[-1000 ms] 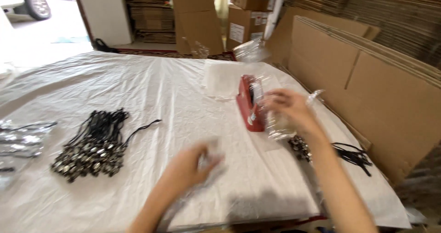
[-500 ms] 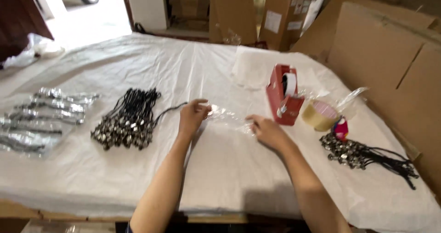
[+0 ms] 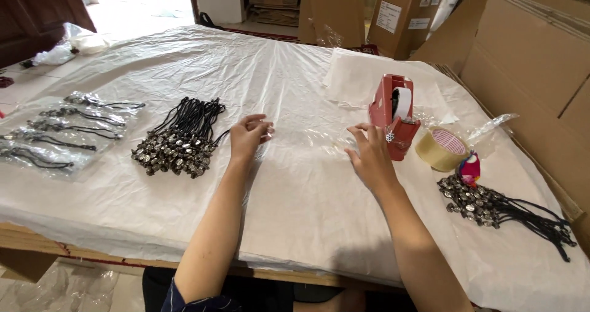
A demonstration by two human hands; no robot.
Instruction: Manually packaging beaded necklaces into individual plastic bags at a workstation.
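The clear plastic bag (image 3: 307, 141) is thin, transparent and wrinkled, so its outline is faint against the white sheet. It lies flat on the table (image 3: 295, 213), stretched between the two hands, with its long axis running left to right across the view. The left hand (image 3: 249, 135) pinches the bag's left end with fingers curled. The right hand (image 3: 369, 155) grips the right end with fingers bent, just beside the red tape dispenser (image 3: 393, 116).

A roll of tan tape (image 3: 441, 149) sits right of the dispenser. A bundle of black cords with metal charms (image 3: 181, 140) lies left of the left hand; a second bundle (image 3: 498, 209) lies near the right edge. Bagged cords (image 3: 58, 130) are laid out at the far left.

The table carries a creased white plastic sheet. Cardboard boxes (image 3: 522, 47) stand behind and to the right.
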